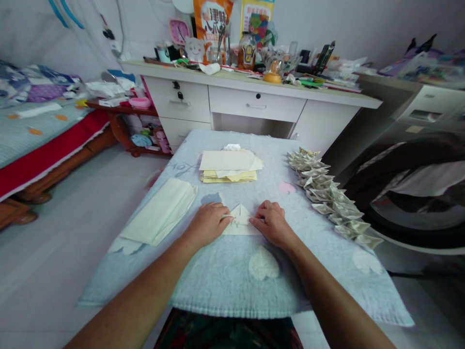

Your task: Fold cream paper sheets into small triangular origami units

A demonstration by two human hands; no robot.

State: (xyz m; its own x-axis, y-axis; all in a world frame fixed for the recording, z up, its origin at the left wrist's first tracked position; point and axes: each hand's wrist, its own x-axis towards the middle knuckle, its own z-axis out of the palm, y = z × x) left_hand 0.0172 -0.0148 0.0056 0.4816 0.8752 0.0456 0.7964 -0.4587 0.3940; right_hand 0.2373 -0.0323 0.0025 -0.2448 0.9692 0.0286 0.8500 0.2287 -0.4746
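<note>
A partly folded sheet of paper (240,228) lies in front of me on the cloth-covered table, its upper part brought to a peak and a straight strip along its lower edge. My left hand (210,222) is closed on its left side, thumb and fingers at the fold. On the right side, my right hand (271,220) pinches the paper with curled fingers. A stack of cream and yellow paper (228,161) sits just beyond it. Further left is a pile of long pale sheets (162,211). Rows of folded paper boat-like pieces (327,194) line the table's right side.
The light blue cloth (218,276) hangs over the table edges. Behind stands a white desk (232,99) crowded with jars, bags and small items. A bed (47,140) is at the left, a front-loading washing machine (417,111) at the right.
</note>
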